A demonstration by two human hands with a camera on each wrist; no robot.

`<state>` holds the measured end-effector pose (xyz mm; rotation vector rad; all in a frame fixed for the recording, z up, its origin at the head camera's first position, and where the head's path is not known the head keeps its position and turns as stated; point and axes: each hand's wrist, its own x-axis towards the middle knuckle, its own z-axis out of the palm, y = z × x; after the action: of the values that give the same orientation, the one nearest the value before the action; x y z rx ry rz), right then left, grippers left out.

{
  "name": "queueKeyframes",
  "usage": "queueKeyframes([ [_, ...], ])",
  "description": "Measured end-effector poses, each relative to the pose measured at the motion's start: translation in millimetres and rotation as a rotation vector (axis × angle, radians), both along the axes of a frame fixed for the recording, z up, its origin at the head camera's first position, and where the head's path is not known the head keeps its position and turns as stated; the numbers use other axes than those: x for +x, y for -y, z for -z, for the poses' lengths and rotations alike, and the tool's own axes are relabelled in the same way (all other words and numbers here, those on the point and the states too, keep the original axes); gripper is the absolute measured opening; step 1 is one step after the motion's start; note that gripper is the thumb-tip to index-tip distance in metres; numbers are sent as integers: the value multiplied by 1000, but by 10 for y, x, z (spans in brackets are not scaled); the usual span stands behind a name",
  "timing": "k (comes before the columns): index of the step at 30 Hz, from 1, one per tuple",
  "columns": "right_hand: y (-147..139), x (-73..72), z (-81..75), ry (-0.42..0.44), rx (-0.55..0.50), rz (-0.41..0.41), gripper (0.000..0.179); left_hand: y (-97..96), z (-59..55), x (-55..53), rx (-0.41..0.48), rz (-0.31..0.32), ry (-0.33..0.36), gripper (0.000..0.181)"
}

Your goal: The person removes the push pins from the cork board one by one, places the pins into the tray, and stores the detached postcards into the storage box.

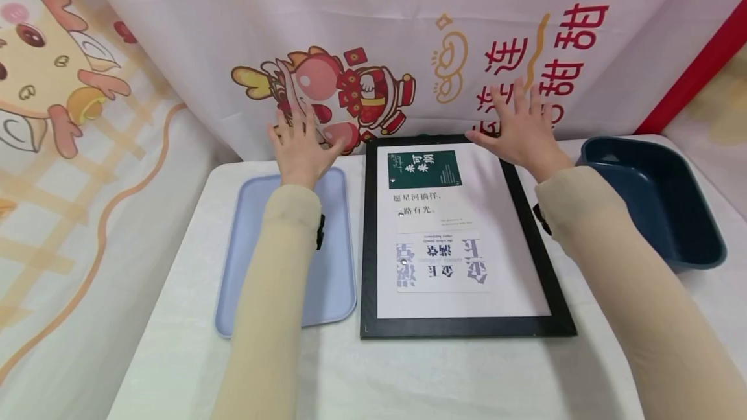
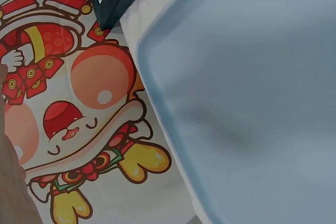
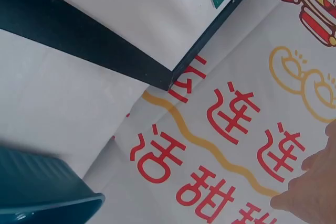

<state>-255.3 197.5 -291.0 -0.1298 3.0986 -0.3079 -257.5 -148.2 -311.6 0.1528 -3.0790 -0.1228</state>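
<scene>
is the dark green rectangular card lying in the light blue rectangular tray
No, the dark green rectangular card lies inside the black rectangular frame.

A tray (image 1: 329, 264) lies below the left hand (image 1: 303, 151); rightward, a frame (image 1: 467, 327) bears cards (image 1: 425, 172). Right of the right hand (image 1: 522, 131) sits a bin (image 1: 659, 196).

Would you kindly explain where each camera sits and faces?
Head: worn on the head, facing forward-down at the table; left hand, right hand, sleeves show.
Left wrist: worn there, faces the blue tray; left hand partly shows.
Right wrist: worn there, faces printed cloth; right hand partly shows.
Both wrist views share the frame.
</scene>
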Motion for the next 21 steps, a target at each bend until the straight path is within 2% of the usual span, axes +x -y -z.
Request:
queueKeyframes([
  [8,41,34,90,3,-10,-13,95,-43,57,-7,-29,18,19,92],
  [21,138,152,196,27,-18,-97,94,-31,145,6,64,48,36,90],
])
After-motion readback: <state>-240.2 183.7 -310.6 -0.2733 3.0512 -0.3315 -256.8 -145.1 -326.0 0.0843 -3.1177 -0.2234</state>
